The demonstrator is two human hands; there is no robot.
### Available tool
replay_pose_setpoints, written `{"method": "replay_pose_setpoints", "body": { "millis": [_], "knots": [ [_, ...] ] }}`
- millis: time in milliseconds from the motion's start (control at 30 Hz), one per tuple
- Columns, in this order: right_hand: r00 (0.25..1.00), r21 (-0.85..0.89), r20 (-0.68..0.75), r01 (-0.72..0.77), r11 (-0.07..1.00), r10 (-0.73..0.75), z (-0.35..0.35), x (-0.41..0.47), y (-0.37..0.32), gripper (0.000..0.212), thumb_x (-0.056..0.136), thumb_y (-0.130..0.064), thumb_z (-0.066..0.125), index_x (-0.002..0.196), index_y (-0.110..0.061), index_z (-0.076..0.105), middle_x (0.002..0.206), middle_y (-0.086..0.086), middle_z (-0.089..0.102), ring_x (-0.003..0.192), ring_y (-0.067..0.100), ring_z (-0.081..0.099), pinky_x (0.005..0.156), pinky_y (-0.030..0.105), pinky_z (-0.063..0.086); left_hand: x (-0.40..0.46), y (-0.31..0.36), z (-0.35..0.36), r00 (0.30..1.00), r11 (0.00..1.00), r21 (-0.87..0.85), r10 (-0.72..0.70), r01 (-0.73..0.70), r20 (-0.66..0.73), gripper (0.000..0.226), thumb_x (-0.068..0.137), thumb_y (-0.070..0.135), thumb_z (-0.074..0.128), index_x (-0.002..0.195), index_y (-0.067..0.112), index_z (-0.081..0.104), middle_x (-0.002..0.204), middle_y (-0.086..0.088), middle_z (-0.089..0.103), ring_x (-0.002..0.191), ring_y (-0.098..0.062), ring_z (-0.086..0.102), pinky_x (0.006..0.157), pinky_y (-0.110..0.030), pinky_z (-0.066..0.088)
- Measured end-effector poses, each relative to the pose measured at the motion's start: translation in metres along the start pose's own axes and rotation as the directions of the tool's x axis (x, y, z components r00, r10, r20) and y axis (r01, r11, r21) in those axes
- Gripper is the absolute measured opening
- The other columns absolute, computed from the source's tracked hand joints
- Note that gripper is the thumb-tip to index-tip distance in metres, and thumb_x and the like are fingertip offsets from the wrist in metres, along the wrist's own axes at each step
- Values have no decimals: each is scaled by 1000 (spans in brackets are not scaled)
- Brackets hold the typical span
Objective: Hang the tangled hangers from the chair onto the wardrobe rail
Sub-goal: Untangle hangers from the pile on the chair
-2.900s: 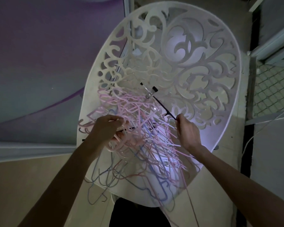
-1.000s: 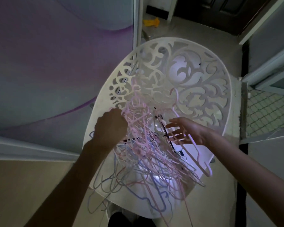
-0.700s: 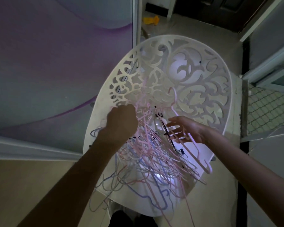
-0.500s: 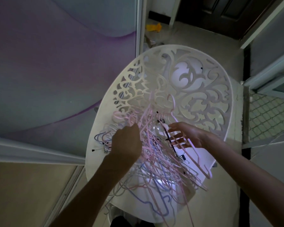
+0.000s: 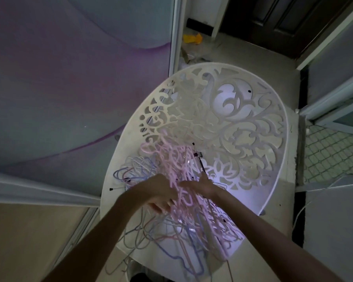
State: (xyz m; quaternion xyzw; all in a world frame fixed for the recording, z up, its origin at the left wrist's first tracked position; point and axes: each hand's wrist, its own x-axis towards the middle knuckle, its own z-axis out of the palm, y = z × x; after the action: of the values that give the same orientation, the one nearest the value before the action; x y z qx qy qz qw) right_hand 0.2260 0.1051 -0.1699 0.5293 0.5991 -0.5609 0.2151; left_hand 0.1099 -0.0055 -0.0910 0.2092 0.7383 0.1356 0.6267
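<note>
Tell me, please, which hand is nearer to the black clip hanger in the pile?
The right hand: it sits just below the black clip hanger, among the pink hangers. The left hand is lower and further left, away from it.

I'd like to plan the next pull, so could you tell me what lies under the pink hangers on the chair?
Under the pale pink plastic hangers lie thin lilac-blue wire hangers and the white scroll-cut chair. Both hands, left and right, cover the tangle's middle.
</note>
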Motion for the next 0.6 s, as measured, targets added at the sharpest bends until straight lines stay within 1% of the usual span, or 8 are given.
{"method": "replay_pose_setpoints", "body": {
  "millis": [67,100,167,233,300,367,500,600],
  "knots": [
    [999,-140,30,23,990,-19,-5,-6,8,108,80,-58,59,149,-13,-10,158,13,-6,146,32,-4,118,44,13,2,-4,-15,995,986,149,-86,78,53,21,89,24,60,105,11,62,94,-2,66,62,-9,67,42,-12,46],
    [997,-207,73,22,978,-7,-10,-10,10,104,82,-60,55,149,-14,-11,157,12,-13,145,31,-10,118,46,8,3,-6,-22,993,975,204,-105,93,49,21,88,27,61,102,12,63,92,0,67,56,-4,64,42,-11,44],
    [990,-282,138,23,959,17,-22,-9,16,106,81,-63,54,149,-16,-12,157,6,6,145,27,9,115,45,15,11,-7,-37,993,963,258,-59,83,-98,28,87,33,61,99,9,66,83,0,69,50,-3,63,43,-11,44],
    [976,-264,213,13,965,45,-32,-6,21,110,75,-68,58,150,-20,-6,110,-19,41,100,4,46,89,32,39,22,-7,-52,913,933,355,87,66,-399,35,87,39,57,100,9,67,86,-5,70,72,-16,70,63,-19,51],
    [963,-174,259,-31,984,76,-41,1,25,109,72,-64,65,150,-25,0,78,-17,39,66,0,37,61,19,35,35,2,-60,729,885,464,301,26,-615,30,92,36,48,100,14,65,96,-5,69,89,-24,68,76,-26,47],
    [948,-104,303,-66,992,95,-47,5,23,94,76,-53,70,146,-25,13,69,-13,53,60,5,41,53,18,32,50,19,-60,663,847,521,452,-107,-597,26,95,28,43,103,15,64,101,-4,68,92,-23,66,80,-28,47],
    [918,-119,373,-98,988,136,-67,9,21,49,81,-27,71,120,-26,42,89,-9,56,75,9,49,59,18,42,109,45,-46,850,754,624,452,-202,-271,30,95,14,40,120,9,57,123,-5,59,110,-22,57,96,-30,44],
    [934,-151,314,-132,980,174,-86,17,22,87,74,-10,72,142,-25,21,99,-6,58,98,13,50,67,18,40,149,41,-41,959,726,665,279,-177,-49,35,96,11,40,127,0,49,97,0,57,84,-8,56,70,-2,42]
  ]
}}
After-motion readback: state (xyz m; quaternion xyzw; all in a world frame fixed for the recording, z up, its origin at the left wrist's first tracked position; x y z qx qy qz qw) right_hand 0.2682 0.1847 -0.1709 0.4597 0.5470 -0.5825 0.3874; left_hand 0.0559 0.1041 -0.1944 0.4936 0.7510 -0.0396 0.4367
